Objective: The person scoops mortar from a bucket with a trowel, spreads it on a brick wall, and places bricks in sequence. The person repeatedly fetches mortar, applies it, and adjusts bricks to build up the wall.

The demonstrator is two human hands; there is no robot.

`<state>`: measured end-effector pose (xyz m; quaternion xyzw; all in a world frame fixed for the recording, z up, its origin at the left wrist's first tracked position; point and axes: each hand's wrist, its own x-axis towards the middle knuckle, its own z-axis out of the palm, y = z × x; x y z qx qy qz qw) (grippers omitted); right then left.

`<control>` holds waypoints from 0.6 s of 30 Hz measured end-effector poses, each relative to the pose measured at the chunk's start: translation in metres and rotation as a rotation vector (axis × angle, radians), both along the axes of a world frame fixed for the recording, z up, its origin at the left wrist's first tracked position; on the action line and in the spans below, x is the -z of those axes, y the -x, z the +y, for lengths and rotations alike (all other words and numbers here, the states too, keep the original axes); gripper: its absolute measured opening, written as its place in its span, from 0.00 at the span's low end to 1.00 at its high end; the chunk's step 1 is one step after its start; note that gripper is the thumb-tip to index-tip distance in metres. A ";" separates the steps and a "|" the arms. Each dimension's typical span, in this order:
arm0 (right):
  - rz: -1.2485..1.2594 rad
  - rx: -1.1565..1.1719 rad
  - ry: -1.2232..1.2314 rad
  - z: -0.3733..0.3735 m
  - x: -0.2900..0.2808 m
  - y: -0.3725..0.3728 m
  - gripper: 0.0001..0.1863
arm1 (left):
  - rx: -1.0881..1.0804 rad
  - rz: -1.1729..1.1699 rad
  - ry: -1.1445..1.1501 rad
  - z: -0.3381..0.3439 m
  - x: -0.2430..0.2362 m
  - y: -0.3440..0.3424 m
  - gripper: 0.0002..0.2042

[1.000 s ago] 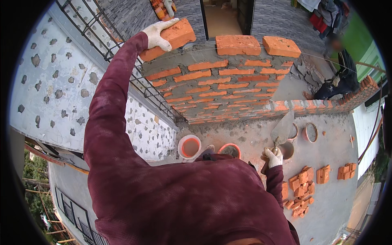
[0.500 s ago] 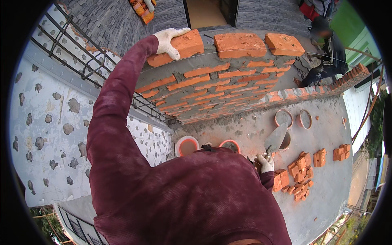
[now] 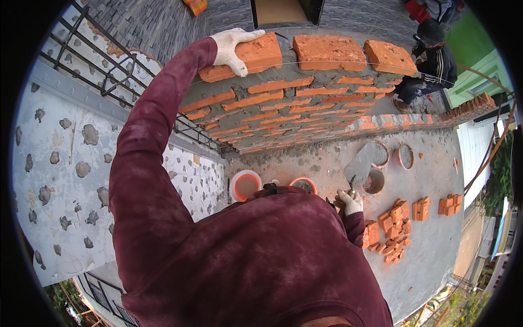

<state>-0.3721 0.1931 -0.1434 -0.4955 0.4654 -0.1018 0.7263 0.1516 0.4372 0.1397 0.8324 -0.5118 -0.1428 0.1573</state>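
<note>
My left hand (image 3: 233, 48), in a white work glove, grips an orange brick (image 3: 260, 54) at the left end of the wall's top course, thumb on the near face and fingers over the top. The brick rests in grey mortar on the brick wall (image 3: 272, 103). Two more bricks, a middle one (image 3: 329, 53) and a right one (image 3: 390, 57), lie along the same course with gaps between. A thin string line runs along their near faces. Low beside my body, my gloved right hand (image 3: 350, 201) is closed around the handle of a trowel (image 3: 360, 165), its broad blade coated with mortar.
Steel rebar (image 3: 103, 76) and a white patched wall (image 3: 71, 180) border the left. Buckets stand below, including a white one (image 3: 245, 186) and a mortar bucket (image 3: 404, 156). Brick piles (image 3: 395, 229) lie right. A co-worker (image 3: 436, 60) crouches beyond the wall.
The view has shifted slightly. My left hand stays on the brick. My right hand has moved the trowel a little forward, uncovering more of a bucket. The co-worker's head has shifted.
</note>
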 end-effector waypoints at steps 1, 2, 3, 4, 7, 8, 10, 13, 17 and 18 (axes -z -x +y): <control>-0.013 -0.008 -0.003 -0.001 0.000 -0.003 0.15 | 0.002 0.003 0.005 -0.001 0.000 0.000 0.61; -0.040 -0.037 0.002 -0.003 -0.001 -0.007 0.14 | 0.004 0.006 0.011 -0.002 0.001 0.000 0.61; -0.046 -0.038 -0.002 -0.002 -0.006 -0.012 0.13 | 0.002 0.008 0.015 0.000 0.002 0.000 0.62; -0.052 -0.041 -0.007 0.003 -0.019 -0.019 0.13 | 0.009 0.000 0.022 0.002 0.004 -0.003 0.62; -0.069 -0.134 0.056 0.010 -0.079 -0.038 0.10 | 0.020 -0.014 0.031 0.005 0.017 -0.007 0.62; -0.096 -0.188 0.098 0.006 -0.091 -0.041 0.10 | 0.018 -0.026 0.023 -0.001 0.015 -0.004 0.62; -0.167 -0.305 0.185 0.001 -0.122 -0.055 0.11 | 0.033 -0.087 -0.046 0.002 0.016 -0.011 0.57; -0.360 -0.388 0.370 0.004 -0.192 -0.086 0.15 | -0.014 -0.178 -0.059 0.011 0.023 -0.027 0.48; -0.562 -0.451 0.483 0.009 -0.243 -0.120 0.27 | -0.213 -0.118 -0.263 0.037 0.001 -0.042 0.40; -0.584 -0.513 0.492 0.007 -0.247 -0.126 0.30 | -0.206 -0.053 -0.244 0.047 0.013 -0.046 0.40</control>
